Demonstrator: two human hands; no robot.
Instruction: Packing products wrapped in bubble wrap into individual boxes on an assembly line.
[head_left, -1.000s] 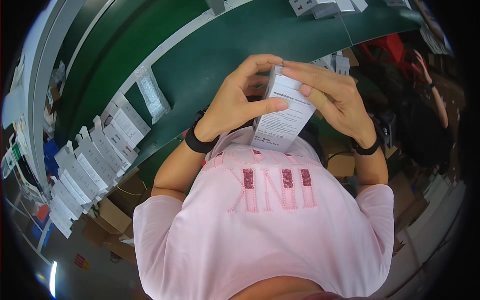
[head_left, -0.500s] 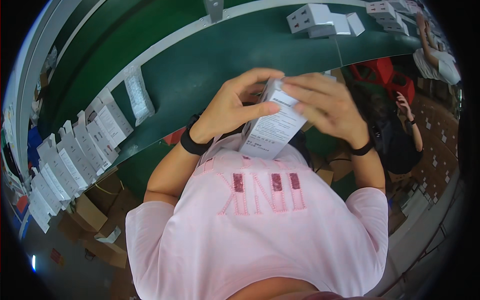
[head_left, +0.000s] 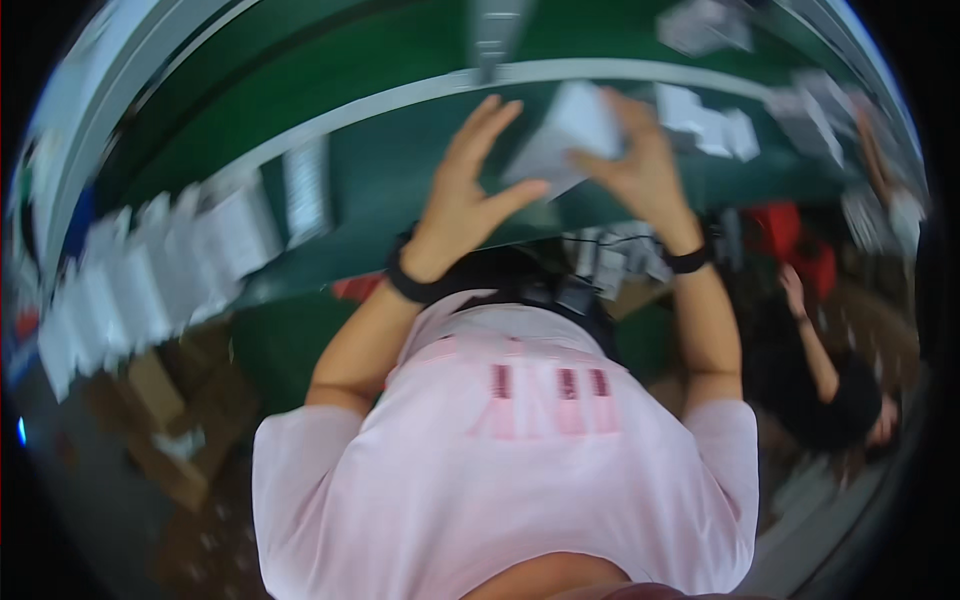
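Note:
A small white carton (head_left: 570, 130), blurred by motion, is tilted over the green work surface (head_left: 385, 165). My right hand (head_left: 640, 165) grips the carton's right side between thumb and fingers. To the left, my left hand (head_left: 470, 190) is open and apart from the carton, its thumb and fingers spread. A bubble-wrapped item (head_left: 307, 190) lies on the surface beyond my left wrist. Further left stands a row of white cartons (head_left: 160, 275) with raised flaps.
More white boxes (head_left: 705, 125) sit at the back right. A metal post (head_left: 495, 40) rises from the surface's far rail. Brown cardboard boxes (head_left: 160, 400) are low on the left. Another person (head_left: 820, 390) in dark clothing is at the right, near a red stool (head_left: 790, 240).
The carton has moved from close to my chest out over the green surface. My left hand has let go of it. The whole view has shifted and blurred.

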